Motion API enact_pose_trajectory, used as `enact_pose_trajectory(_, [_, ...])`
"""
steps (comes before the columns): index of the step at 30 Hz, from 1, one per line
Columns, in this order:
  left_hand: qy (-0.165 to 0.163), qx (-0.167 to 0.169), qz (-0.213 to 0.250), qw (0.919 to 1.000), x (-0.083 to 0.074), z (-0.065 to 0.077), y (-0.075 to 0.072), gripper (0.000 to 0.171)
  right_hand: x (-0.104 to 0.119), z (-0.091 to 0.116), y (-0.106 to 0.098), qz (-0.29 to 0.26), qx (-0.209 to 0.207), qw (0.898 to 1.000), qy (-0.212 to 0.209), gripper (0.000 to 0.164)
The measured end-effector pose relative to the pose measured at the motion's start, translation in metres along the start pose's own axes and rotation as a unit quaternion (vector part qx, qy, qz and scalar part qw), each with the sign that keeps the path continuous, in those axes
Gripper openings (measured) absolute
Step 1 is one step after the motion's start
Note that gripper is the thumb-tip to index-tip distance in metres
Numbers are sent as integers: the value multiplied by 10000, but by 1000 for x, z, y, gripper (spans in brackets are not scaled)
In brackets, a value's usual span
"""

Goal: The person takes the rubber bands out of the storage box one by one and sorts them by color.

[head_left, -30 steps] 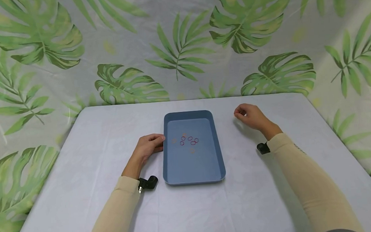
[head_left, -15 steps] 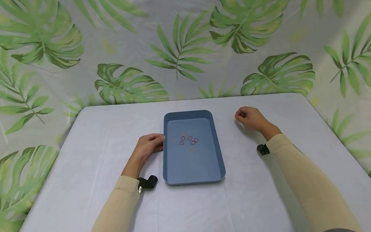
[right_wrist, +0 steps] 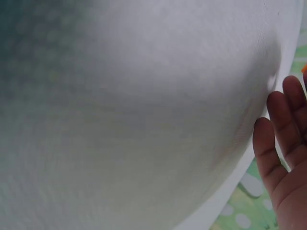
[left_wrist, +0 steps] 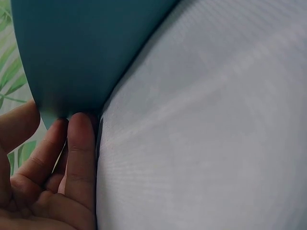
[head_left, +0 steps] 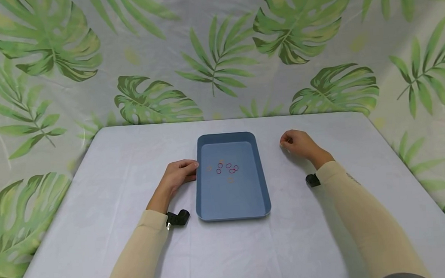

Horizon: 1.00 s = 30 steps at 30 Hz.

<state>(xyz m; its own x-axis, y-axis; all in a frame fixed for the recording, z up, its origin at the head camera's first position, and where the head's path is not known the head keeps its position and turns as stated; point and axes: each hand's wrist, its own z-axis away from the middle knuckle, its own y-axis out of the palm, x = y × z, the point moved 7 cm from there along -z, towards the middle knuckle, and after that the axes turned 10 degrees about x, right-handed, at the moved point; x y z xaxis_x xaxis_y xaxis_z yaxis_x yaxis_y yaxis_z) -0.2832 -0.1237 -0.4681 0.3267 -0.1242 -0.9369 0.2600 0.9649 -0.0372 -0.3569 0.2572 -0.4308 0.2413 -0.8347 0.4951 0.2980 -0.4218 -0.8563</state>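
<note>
A blue rectangular tray [head_left: 232, 198] lies on the table. My left hand [head_left: 177, 175] grips its left side, thumb at the rim and fingers against the outer wall; the left wrist view shows those fingers [left_wrist: 80, 143] right at the wall. Inside the tray lie several small red rubber bands [head_left: 231, 171] and a few pale orange bands [head_left: 231, 180]. My right hand [head_left: 300, 144] hovers over the table to the right of the tray, thumb and index finger pinched together. A bit of an orange band [right_wrist: 304, 69] shows at its fingers in the right wrist view, mostly out of frame.
A white cloth covers the table [head_left: 130, 154]. Behind it hangs a leaf-patterned curtain [head_left: 229, 9], which also comes down at both sides. Black wrist cameras [head_left: 178, 218] sit on both forearms, over beige sleeves.
My right hand has come down slightly, a little nearer to me and to the tray, fingers still pinched. The left hand, tray and bands keep their places.
</note>
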Motion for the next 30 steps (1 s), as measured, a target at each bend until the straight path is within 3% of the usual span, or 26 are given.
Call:
enact_pose_trajectory(16, [10, -31, -32, 10000, -1, 0, 0, 36, 0, 0, 2, -43, 231, 9996, 146, 16])
enact_pose_trajectory(30, [27, -15, 10, 10000, 0, -1, 0, 37, 0, 0, 1, -56, 142, 9998, 161, 16])
